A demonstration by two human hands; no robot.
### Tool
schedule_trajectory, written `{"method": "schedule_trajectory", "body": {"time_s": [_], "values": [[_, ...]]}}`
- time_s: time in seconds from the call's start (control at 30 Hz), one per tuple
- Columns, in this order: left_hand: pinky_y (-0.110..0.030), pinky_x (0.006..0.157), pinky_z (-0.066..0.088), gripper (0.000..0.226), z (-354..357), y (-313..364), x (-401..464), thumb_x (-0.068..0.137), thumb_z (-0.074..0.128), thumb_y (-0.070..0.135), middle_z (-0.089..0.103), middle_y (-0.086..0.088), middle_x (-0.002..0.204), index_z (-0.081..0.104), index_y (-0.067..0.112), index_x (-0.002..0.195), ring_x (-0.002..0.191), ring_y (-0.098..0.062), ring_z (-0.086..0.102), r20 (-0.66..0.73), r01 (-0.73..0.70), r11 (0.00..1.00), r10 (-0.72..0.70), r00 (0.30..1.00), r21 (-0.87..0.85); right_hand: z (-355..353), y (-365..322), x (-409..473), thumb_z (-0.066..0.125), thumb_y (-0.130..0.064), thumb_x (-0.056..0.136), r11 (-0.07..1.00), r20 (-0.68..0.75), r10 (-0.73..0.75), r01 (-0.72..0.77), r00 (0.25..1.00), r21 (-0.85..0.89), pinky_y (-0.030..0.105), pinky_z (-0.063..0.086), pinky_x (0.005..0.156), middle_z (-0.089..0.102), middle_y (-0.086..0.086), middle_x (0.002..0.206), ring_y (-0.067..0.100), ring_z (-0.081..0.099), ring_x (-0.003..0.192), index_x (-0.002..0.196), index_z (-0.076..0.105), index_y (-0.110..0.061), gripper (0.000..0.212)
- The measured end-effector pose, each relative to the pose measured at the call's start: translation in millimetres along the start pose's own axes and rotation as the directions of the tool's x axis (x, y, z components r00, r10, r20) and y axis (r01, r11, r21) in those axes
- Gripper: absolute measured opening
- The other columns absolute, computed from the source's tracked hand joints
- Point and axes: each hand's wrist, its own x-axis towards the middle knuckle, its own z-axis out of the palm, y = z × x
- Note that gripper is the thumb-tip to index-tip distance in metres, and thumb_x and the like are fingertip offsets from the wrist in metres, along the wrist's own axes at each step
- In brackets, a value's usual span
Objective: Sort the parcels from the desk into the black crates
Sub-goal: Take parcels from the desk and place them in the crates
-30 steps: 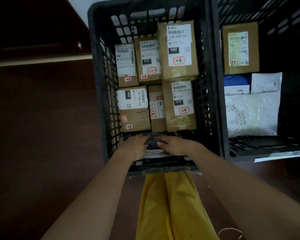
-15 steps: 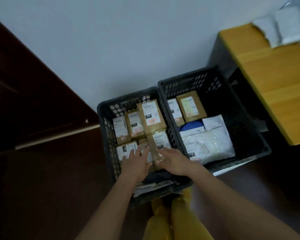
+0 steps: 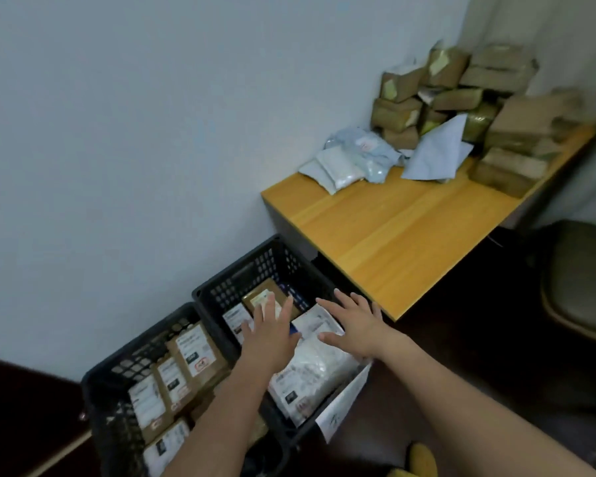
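While both hands hung empty over the crates, I logged the scene as follows.

Left hand (image 3: pixel 267 333): fingers spread and straight, holding nothing, hovering above the right-hand black crate (image 3: pixel 255 266).

Right hand (image 3: pixel 353 323): fingers splayed wide, holding nothing, above that crate's outer edge, near the desk corner.

Left-hand black crate (image 3: pixel 98 390): packed with brown labelled boxes (image 3: pixel 195 352) lying flat, little spare floor visible.

Right-hand black crate, contents: one brown box (image 3: pixel 260 297) at the far end, white poly mailers (image 3: pixel 310 366) nearer me, a loose white sheet (image 3: pixel 344 406) hanging over the near wall.

Desk (image 3: pixel 393 232): wooden top, near half bare.

Parcels left to sort: stacked brown boxes (image 3: pixel 461 94) against the wall and far edge, grey and white soft bags (image 3: pixel 351 160) just in front of them.

Position relative to grip: every unsorted parcel lay well apart from both hands, up and to the right, across the bare stretch of desk. Nothing was within a finger's touch.

Risk, stack: I judged the heap loosely piled, so pulling a low box could topple those above it.

Risk, soft bags: slippery film could slide from a one-handed hold.

Risk, sorting: labels in the heap were too blurred for me to read, so a parcel could land in the wrong crate.

Risk, capacity: the left crate looked nearly full, so added boxes might ride above the rim.
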Motion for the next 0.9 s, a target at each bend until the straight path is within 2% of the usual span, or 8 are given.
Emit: {"method": "schedule_trajectory", "body": {"time_s": [0.27, 0.43, 0.6, 0.9], "values": [[-0.059, 0.119, 0.01, 0.071, -48, 204, 63, 0.103, 0.039, 0.045, -0.015, -0.002, 0.163, -0.006, 0.031, 0.156, 0.15, -0.033, -0.005, -0.034, -0.172, 0.983, 0.174, 0.984, 0.059, -110, 162, -51, 0.049, -0.061, 0.094, 0.992, -0.174, 0.126, -0.124, 0.977, 0.02, 0.062, 0.004, 0.118, -0.008, -0.003, 0.165, 0.03, -0.006, 0.151, 0.154, 0.007, -0.047, 0.074], [-0.058, 0.118, 0.011, 0.072, -68, 299, 93, 0.103, 0.039, 0.046, -0.016, -0.002, 0.163, -0.006, 0.032, 0.156, 0.15, -0.034, -0.006, -0.072, -0.229, 0.965, 0.239, 0.968, 0.127, -166, 247, -79, 0.051, -0.06, 0.093, 0.979, -0.243, 0.202, -0.191, 0.949, 0.067, 0.06, 0.0, 0.12, -0.008, -0.001, 0.165, 0.03, -0.008, 0.151, 0.153, 0.005, -0.048, 0.076], [-0.059, 0.118, 0.011, 0.072, -83, 339, 120, 0.103, 0.038, 0.046, -0.017, -0.003, 0.163, -0.008, 0.031, 0.155, 0.15, -0.036, -0.007, -0.114, -0.222, 0.955, 0.247, 0.962, 0.197, -202, 291, -80, 0.052, -0.057, 0.094, 0.973, -0.287, 0.231, -0.216, 0.93, 0.083, 0.059, 0.002, 0.12, -0.008, 0.0, 0.165, 0.03, -0.007, 0.151, 0.154, 0.001, -0.047, 0.079], [-0.059, 0.118, 0.011, 0.074, -108, 351, 204, 0.103, 0.04, 0.044, -0.017, -0.005, 0.163, -0.009, 0.03, 0.156, 0.15, -0.037, -0.007, -0.089, -0.169, 0.968, 0.188, 0.978, 0.183, -249, 328, -22, 0.05, -0.049, 0.098, 0.964, -0.276, 0.267, -0.253, 0.923, 0.086, 0.059, 0.006, 0.12, -0.01, 0.001, 0.164, 0.031, -0.005, 0.15, 0.154, 0.0, -0.046, 0.075]]}}
